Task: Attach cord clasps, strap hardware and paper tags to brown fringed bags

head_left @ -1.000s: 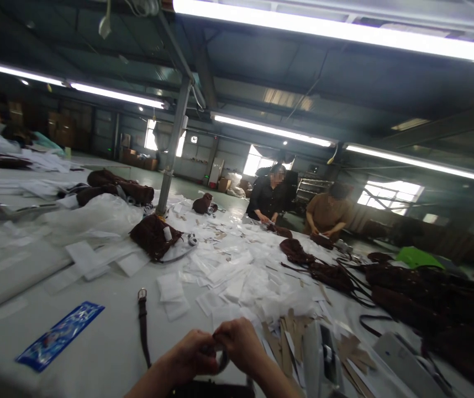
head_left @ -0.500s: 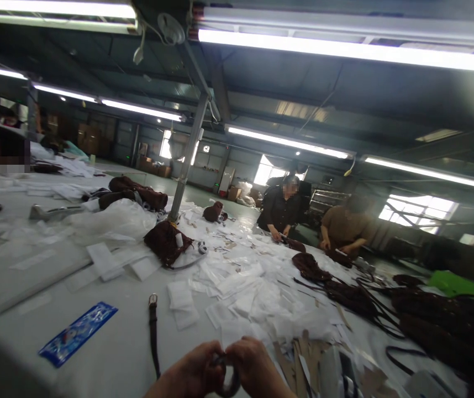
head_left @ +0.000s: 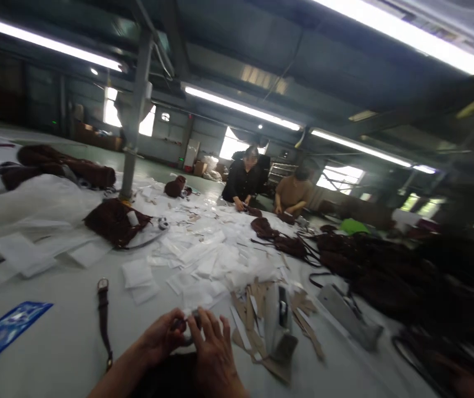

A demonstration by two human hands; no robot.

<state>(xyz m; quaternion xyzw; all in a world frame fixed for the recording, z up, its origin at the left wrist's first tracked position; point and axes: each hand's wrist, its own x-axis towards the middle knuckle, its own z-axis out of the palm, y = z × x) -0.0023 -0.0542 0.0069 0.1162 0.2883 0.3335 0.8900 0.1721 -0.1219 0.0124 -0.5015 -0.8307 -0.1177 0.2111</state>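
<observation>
The left hand [head_left: 164,333] pinches a grey loop [head_left: 187,340] toward seven o'clock, seemingly to work it, while the right hand [head_left: 214,351] touches its three-o'clock side, grip unclear, the next move likely needing a steady hold.

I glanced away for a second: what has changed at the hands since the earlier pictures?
The right hand has gone from a curled pinch to outstretched fingers; whether it grips the grey band is unclear. The left hand still pinches it. The view has swung right. The belt and blue packet lie as before.
</observation>
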